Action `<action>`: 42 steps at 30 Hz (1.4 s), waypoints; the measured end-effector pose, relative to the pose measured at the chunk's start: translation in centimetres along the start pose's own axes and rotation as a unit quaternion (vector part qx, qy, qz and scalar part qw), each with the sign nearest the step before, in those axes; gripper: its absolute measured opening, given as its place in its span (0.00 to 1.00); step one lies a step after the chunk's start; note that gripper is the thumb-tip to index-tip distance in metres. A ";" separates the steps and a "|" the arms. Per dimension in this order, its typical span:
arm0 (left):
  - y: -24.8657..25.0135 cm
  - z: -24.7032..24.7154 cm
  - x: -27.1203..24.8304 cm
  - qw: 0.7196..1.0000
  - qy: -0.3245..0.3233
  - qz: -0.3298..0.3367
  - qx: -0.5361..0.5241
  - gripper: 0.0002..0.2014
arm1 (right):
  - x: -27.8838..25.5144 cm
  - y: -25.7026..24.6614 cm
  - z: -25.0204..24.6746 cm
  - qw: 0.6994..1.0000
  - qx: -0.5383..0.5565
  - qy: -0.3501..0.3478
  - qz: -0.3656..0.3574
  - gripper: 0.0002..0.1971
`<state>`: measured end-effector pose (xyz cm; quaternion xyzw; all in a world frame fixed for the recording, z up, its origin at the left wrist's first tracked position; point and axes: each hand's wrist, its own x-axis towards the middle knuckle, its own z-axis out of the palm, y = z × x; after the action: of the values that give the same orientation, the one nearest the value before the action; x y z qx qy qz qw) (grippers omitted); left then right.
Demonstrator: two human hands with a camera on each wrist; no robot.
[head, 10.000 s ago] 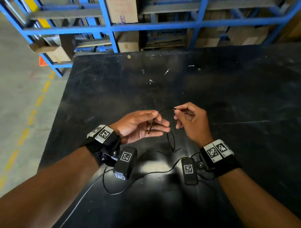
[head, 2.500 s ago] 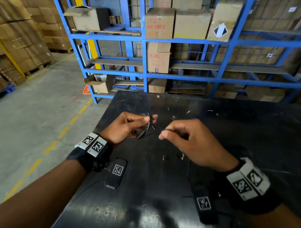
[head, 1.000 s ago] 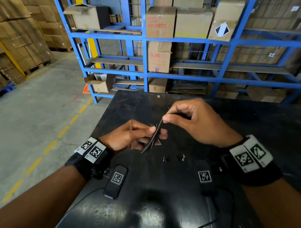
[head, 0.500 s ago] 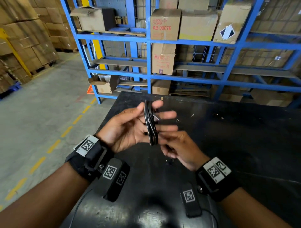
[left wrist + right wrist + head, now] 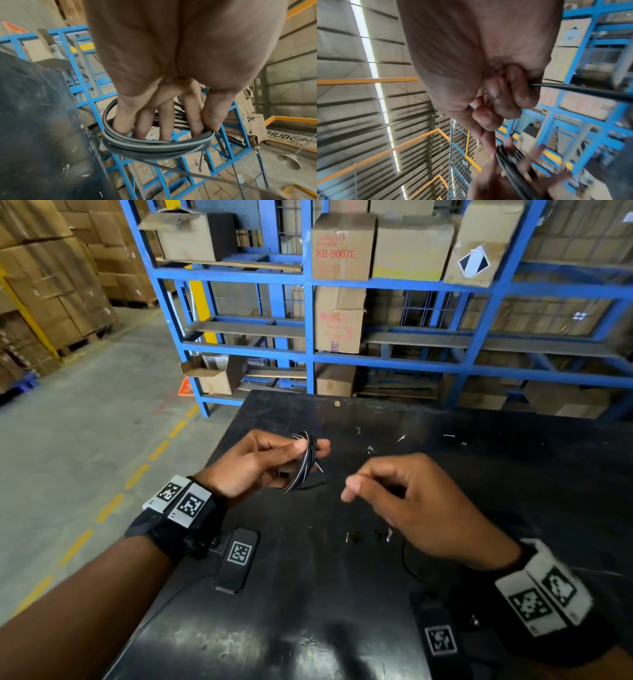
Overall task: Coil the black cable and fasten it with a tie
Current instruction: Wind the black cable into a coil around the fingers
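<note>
Black cable point(image 5: 306, 463), already wound into a small bundle of loops, sits in the person's left hand point(image 5: 260, 465), with the thumb clamping the loops against the fingers point(image 5: 164, 119) that poke through the ring in the left wrist view. The right hand point(image 5: 407, 505) is curled up just to the right of it, pinching the loose tail of the cable between thumb and index; the right wrist cam shows that strand running out of the grip pretty clearly. Both hands hover above the dark scuffed tabletop point(image 5: 496, 467), coil held up in the air, not resting on it. A few tiny scraps point(image 5: 368, 537) lie on the surface under the right hand. Behind the tabletop stands a blue rack point(image 5: 310, 337) stacked with cardboard boxes point(image 5: 342, 246).
</note>
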<state>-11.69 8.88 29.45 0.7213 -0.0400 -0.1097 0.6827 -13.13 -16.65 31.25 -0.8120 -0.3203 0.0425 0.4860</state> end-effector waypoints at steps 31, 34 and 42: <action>0.7 -1.4 1.0 0.987 0.036 0.057 -0.145 0.19 | -1.0 3.0 5.6 0.993 0.069 -0.064 0.074 0.12; 0.0 -0.7 0.7 0.997 0.036 0.049 -0.044 0.20 | -0.7 1.3 4.0 0.995 -0.008 -0.088 0.049 0.11; -1.2 1.5 -0.5 0.985 -0.105 0.053 0.123 0.22 | 1.4 0.2 0.1 0.973 -0.224 -0.048 -0.039 0.10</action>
<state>-12.57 7.63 28.28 0.7809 -0.1632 -0.1430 0.5857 -11.93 -15.83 31.39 -0.8839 -0.3763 -0.0106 0.2776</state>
